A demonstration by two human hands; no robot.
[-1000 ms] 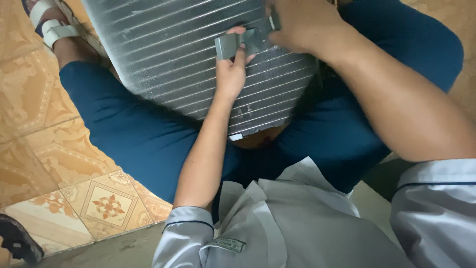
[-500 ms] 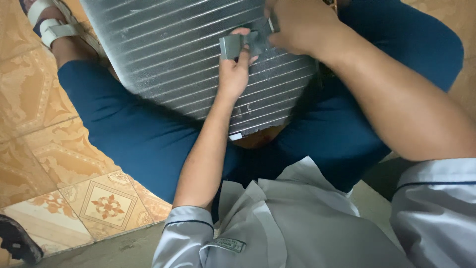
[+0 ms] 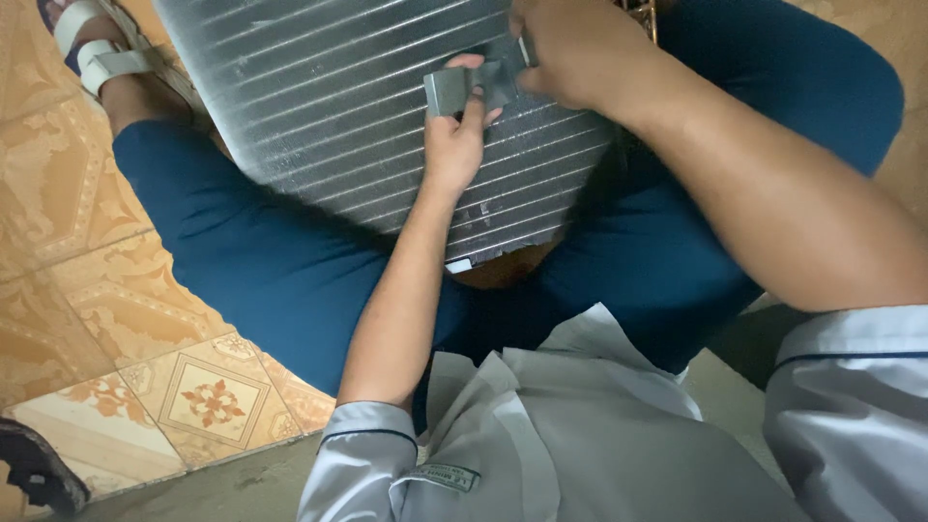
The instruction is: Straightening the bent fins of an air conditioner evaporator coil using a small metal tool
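A person sits on a patterned tile floor (image 3: 87, 242) with a finned metal panel (image 3: 348, 106) across the lap, both hands on a small grey piece at the upper middle of the frame.

The finned metal panel, silver with long parallel ribs, fills the upper centre and rests tilted on the dark blue trousers (image 3: 261, 261); a white sandal (image 3: 97, 48) shows at the upper left, a dark sandal (image 3: 34, 474) at the lower left; the right hand (image 3: 570, 48) comes in from the upper right, its grip closed on the far end of the grey piece (image 3: 464, 85); the left hand (image 3: 454, 135) reaches up from below, thumb and fingers pinched shut on the near end; the grey piece lies against the panel's ribs, between the two hands.
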